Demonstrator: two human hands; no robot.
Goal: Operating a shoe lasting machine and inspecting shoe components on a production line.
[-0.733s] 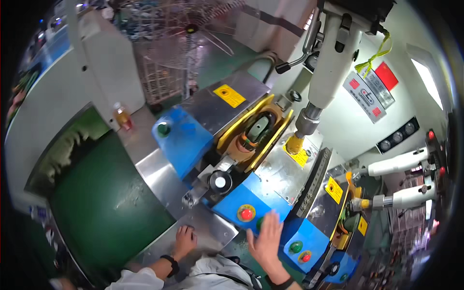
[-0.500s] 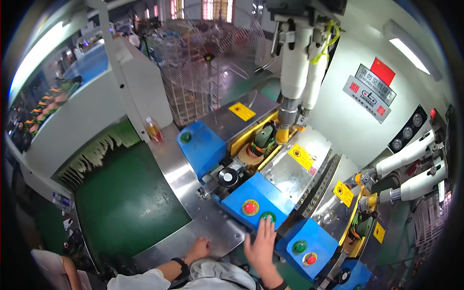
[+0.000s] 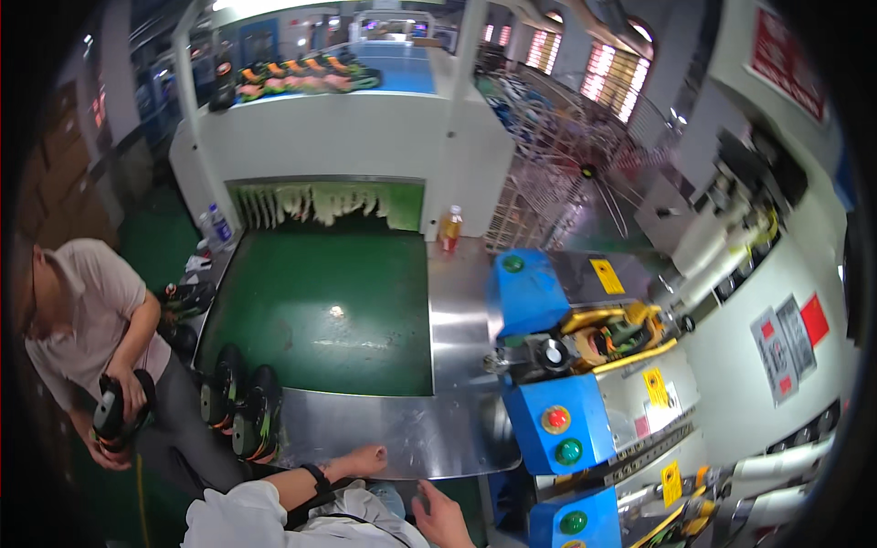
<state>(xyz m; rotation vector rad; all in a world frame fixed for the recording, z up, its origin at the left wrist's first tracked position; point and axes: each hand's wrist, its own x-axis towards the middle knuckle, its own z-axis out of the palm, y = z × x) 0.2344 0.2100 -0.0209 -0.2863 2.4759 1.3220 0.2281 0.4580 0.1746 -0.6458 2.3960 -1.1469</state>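
My left hand [image 3: 367, 460], its fingers curled in, rests at the near edge of the bare metal table [image 3: 393, 425] and shows nothing in it. Off that edge, my right hand [image 3: 440, 517] is held low with thumb and fingers apart, empty. To its right stands a blue control box [image 3: 539, 416] with a red button [image 3: 556, 419] and a green button [image 3: 568, 451]. Behind this box a shoe [image 3: 623, 338] sits between yellow pads of the machine. Left of my left hand, a pair of dark shoes [image 3: 256, 413] stands at the table's corner.
A co-worker [image 3: 100, 310] at the left holds a dark shoe [image 3: 111, 411]. The green conveyor belt [image 3: 320, 310] runs under a fringed opening in a white housing [image 3: 320, 137]. A drink bottle [image 3: 450, 228] stands beside it. A second blue box [image 3: 575, 521] is at lower right.
The view has swung left, bringing the co-worker and the pair of shoes into sight. My right hand has come off the green button and drawn back. The machine's upper arm has lifted off the shoe.
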